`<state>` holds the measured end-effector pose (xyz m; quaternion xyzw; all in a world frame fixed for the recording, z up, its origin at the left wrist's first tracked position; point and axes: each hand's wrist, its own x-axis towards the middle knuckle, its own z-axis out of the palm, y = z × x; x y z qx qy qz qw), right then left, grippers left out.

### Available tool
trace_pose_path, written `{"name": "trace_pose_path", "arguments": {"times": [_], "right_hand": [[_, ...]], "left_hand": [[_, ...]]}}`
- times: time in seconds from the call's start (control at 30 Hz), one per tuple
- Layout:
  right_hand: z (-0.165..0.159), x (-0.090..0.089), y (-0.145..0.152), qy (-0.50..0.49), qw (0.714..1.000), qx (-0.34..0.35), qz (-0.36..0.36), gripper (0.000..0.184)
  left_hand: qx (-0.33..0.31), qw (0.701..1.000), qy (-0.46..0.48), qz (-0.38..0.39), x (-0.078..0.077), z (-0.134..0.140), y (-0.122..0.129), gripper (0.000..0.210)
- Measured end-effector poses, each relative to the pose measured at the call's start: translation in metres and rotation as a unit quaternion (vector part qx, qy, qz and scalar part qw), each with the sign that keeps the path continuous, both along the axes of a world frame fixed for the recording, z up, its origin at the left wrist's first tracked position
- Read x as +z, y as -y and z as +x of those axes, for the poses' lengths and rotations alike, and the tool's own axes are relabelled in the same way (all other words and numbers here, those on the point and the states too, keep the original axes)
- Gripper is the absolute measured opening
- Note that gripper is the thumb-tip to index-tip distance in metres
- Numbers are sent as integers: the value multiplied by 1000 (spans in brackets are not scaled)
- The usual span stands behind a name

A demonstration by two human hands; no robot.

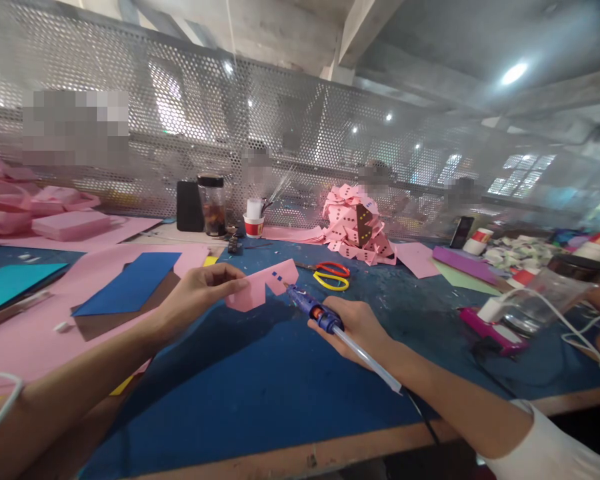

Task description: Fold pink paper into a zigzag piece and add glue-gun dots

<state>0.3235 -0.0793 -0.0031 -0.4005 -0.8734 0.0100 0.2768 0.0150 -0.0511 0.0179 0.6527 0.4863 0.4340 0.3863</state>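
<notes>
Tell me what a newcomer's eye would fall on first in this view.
Probably the blue glue gun in the right grip, mid-view, its nozzle close to the folded pink paper piece that the left grip holds. Behind, the spiky pink paper structure dotted with dark squares stands out before the perforated metal screen. Between them, scissors with red and yellow handles lie on the blue tabletop.
</notes>
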Motion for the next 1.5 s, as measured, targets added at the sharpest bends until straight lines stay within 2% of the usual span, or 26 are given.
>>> {"name": "trace_pose_path", "arguments": {"times": [1.5], "right_hand": [[0, 1, 0, 10, 1000, -8, 2, 24]], "left_hand": [[1, 1000, -6, -3, 4, 2, 4, 26]]}}
